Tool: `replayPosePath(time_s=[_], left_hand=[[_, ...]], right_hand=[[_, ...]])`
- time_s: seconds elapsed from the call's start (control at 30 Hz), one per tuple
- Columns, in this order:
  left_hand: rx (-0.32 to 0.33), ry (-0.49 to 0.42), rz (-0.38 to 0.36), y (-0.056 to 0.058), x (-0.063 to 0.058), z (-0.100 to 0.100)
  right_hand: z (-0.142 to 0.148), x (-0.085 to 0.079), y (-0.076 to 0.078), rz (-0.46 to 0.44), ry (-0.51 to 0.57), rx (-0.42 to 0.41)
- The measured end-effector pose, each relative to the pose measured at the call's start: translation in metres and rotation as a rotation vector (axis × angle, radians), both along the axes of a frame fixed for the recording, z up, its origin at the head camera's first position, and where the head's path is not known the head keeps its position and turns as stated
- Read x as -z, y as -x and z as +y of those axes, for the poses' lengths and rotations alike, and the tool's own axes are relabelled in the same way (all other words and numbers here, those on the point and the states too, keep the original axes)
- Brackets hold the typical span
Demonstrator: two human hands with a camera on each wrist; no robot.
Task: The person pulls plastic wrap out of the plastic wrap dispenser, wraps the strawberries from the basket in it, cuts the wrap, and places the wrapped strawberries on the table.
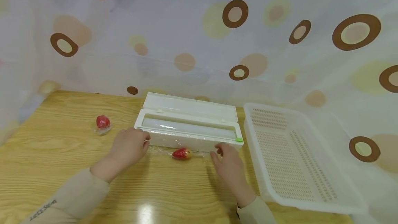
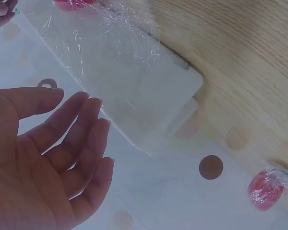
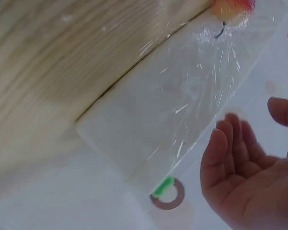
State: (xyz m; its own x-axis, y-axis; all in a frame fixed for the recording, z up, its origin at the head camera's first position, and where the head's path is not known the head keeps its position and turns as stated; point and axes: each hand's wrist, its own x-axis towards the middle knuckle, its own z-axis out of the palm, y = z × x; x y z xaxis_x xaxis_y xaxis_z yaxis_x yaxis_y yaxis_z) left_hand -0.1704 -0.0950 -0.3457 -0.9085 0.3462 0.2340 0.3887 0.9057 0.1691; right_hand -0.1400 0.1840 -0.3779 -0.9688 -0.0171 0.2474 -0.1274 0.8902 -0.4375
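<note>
A white cling film dispenser (image 1: 186,140) stands with its lid (image 1: 189,106) raised, a film roll (image 1: 186,126) inside and a green slide cutter (image 1: 238,140) at its right end. Clear cling film (image 3: 197,81) stretches down its front face. Against that film lies a red-and-yellow fruit (image 1: 181,153) with a dark stem. My left hand (image 2: 62,148) is near the dispenser's left end, fingers loosely bent and parted from the thumb, with nothing between them. Close to the right front corner, my right hand (image 3: 249,167) has its thumb spread away from its slightly bent fingers and holds nothing.
A red fruit wrapped in film (image 1: 103,122) sits on the wooden table (image 1: 62,155) to the left. On the right stands a white slotted plastic basket (image 1: 286,158). A patterned curtain (image 1: 186,37) hangs behind the table.
</note>
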Motion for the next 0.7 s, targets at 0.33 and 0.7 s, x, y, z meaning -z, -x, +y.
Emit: replayPosePath(time_s=[0.33, 0.7], left_hand=[[0.038, 0.006, 0.017, 0.0, 0.0, 0.009], [0.056, 0.011, 0.032, -0.001, -0.004, 0.018]], right_hand=[[0.033, 0.002, 0.008, -0.341, 0.886, 0.248], [0.051, 0.012, 0.024, -0.33, 0.688, 0.273]])
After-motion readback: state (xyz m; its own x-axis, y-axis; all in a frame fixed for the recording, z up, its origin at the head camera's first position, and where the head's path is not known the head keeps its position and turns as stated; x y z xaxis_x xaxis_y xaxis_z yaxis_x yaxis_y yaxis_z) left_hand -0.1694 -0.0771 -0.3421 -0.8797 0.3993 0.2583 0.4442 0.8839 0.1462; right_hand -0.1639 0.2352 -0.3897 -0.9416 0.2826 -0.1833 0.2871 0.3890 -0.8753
